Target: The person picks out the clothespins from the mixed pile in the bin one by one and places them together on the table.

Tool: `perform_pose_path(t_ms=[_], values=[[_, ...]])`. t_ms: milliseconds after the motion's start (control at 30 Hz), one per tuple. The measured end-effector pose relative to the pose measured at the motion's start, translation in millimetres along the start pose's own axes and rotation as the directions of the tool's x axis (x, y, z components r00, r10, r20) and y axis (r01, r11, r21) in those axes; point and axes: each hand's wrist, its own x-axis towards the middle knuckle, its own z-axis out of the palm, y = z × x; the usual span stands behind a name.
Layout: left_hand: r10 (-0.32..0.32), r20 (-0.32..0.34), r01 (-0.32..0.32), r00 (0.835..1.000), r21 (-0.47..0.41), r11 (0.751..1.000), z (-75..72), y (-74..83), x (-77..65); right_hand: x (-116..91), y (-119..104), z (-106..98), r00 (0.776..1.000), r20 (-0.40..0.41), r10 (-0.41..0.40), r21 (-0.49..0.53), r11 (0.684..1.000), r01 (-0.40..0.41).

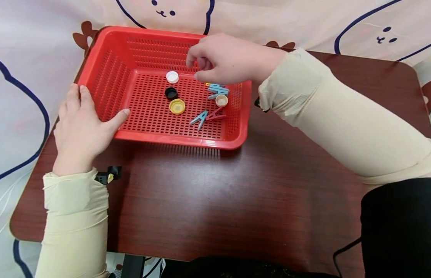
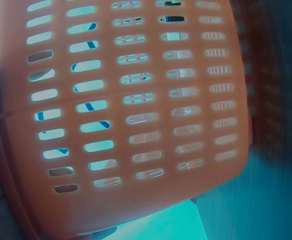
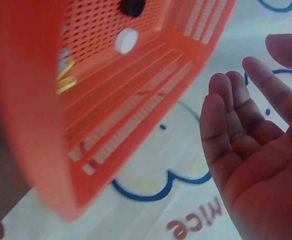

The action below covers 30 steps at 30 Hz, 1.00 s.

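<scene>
Cloth [image 1: 257, 19] printed with outlined faces is forming the backdrop to a brown table [image 1: 208, 200]. On it a red basket [image 1: 180, 141] is standing toward the back left, holding every small piece on its slotted floor. The left hand [image 1: 80, 125] is lying at the basket's left rim, fingers straight, thumb spread, gripping no piece. The right hand [image 1: 223, 58] is hovering over the back right part, fingers loosely bent and apart, palm bare. The step in hand is probably steadying the basket while reaching over its contents; the next move seems to be calling for lower right fingertips and a light pinch on 1 piece. 1 red clothespin [image 1: 216, 114] and 1 blue clothespin [image 1: 200, 118] are lying near the front right; farther back, blue clips [image 1: 218, 90] are bunching, count unclear. 4 caps are resting face up or tilted: yellow cap [image 1: 177, 107], black cap [image 1: 171, 93], white cap [image 1: 172, 77], beige cap [image 1: 221, 100].
</scene>
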Motion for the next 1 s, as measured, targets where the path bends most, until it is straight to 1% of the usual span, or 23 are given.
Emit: perform_pose_path(t_ms=[67,133,200,267,367,467,600,667,767,900,967,1000], values=[[0.0,-0.001,0.0,1.0,-0.001,1.0,-0.2,0.6,0.4,7,-5,0,1.0,-0.007,-0.023,-0.011,1.0,0.023],[0.0,-0.003,0.0,1.0,-0.002,1.0,-0.7,0.9,0.5,15,-9,-1,0.999,-0.023,-0.023,-0.027,0.999,0.023],[-0.002,-0.005,0.002,1.0,-0.001,1.0,-1.2,0.9,0.6,24,-11,-1,0.999,-0.036,-0.008,-0.024,1.0,0.007],[-0.004,-0.007,0.004,1.0,0.002,1.0,-1.2,0.9,0.8,34,-12,3,0.999,-0.024,0.023,-0.017,1.0,-0.023],[-0.005,-0.006,0.005,1.0,-0.001,1.0,0.4,0.7,0.8,48,-11,14,0.998,0.019,0.065,0.008,0.998,-0.065],[-0.003,0.0,0.003,1.0,-0.013,1.0,4.6,2.1,0.4,58,-10,24,0.992,0.086,0.088,0.003,0.996,-0.088],[-0.007,-0.001,0.007,1.0,-0.011,1.0,5.3,3.2,1.5,69,-10,37,0.981,0.182,0.059,0.004,0.998,-0.061],[-0.011,-0.005,0.011,1.0,-0.008,1.0,4.1,1.6,1.5,74,-11,44,0.975,0.218,0.047,0.012,0.999,-0.051],[-0.039,-0.007,0.039,0.999,0.0,0.999,2.2,-6.3,-4.2,86,-17,60,0.974,0.227,0.009,0.013,1.0,-0.012],[-0.092,-0.013,0.092,0.996,0.013,0.996,-0.4,-24.4,-18.7,103,-31,85,0.973,0.222,-0.069,0.012,0.998,0.068],[-0.104,-0.018,0.104,0.994,0.014,0.994,-1.2,-30.7,-22.8,109,-35,92,0.973,0.22,-0.074,0.009,0.997,0.074],[-0.103,-0.021,0.103,0.995,0.014,0.995,-1.4,-32.1,-23.3,110,-36,93,0.974,0.219,-0.064,0.006,0.998,0.064]])
